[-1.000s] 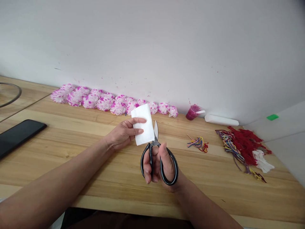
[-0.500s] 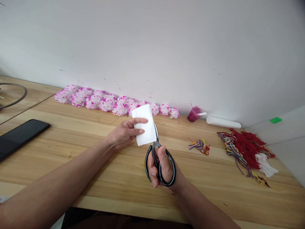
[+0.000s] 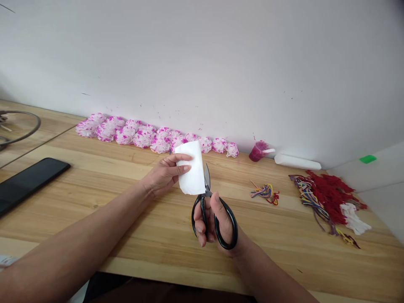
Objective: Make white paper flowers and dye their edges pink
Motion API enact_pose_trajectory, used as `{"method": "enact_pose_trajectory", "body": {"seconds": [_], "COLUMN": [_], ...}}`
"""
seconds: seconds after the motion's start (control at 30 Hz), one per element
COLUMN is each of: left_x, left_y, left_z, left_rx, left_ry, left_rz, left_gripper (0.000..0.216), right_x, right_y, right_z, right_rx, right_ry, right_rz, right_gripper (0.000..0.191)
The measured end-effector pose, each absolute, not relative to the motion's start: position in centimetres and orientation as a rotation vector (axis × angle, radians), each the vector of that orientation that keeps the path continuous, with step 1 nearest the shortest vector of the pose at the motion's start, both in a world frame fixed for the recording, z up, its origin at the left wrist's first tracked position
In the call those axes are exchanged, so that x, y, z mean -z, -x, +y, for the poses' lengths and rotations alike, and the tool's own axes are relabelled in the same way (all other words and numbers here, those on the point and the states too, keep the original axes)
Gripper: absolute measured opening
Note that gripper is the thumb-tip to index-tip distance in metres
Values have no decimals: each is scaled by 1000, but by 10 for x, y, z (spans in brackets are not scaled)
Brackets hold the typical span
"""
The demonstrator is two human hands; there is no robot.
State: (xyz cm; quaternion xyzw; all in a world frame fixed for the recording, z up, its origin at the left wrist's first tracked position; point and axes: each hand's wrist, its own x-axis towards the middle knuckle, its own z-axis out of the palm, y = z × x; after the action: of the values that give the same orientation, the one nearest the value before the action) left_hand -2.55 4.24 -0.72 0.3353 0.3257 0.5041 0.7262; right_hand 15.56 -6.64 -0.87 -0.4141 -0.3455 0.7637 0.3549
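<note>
My left hand [image 3: 164, 176] pinches a folded white piece of tissue paper [image 3: 191, 168] upright above the wooden table [image 3: 94, 198], thumb in front and fingers behind. My right hand [image 3: 213, 221] grips black-handled scissors [image 3: 211, 210], fingers through the loops. The blades point up behind the paper's right edge, and only one blade tip shows beside it.
A row of pink-and-white paper flowers [image 3: 148, 136] lines the wall. A pink cup [image 3: 258, 150] and a white tube [image 3: 297, 161] sit to the right. Coloured threads [image 3: 265, 192], a red thread pile [image 3: 330, 193] and white scraps [image 3: 355, 219] lie at the right. A black phone [image 3: 28, 181] rests at the left.
The scissor handles closed half a second ago and have spread slightly again. The paper has tilted a little more upright in my left hand. The view shifted slightly.
</note>
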Motion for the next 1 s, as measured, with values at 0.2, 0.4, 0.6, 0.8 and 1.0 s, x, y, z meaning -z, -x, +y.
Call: {"method": "enact_pose_trajectory", "body": {"seconds": [0.2,0.4,0.6,0.8,1.0], "left_x": [8,11,11,11,4], "left_y": [21,18,17,17,19], "left_z": [37,33,33,34,34], "left_rx": [-1069,-1074,-1089,-1089,-1084], "left_ry": [-739,-741,-725,-717,-694], "left_rz": [723,737,751,728,765], "left_gripper": [36,32,35,35,30], "right_x": [10,6,7,6,8], "right_y": [-156,-153,-153,-152,-153], "right_z": [-65,-64,-65,-66,-65], "right_rx": [-1969,-1954,-1932,-1874,-1848], "right_ry": [1038,1048,1051,1049,1074], "right_rz": [-866,-851,-853,-897,-947], "right_gripper": [81,83,83,78,76]}}
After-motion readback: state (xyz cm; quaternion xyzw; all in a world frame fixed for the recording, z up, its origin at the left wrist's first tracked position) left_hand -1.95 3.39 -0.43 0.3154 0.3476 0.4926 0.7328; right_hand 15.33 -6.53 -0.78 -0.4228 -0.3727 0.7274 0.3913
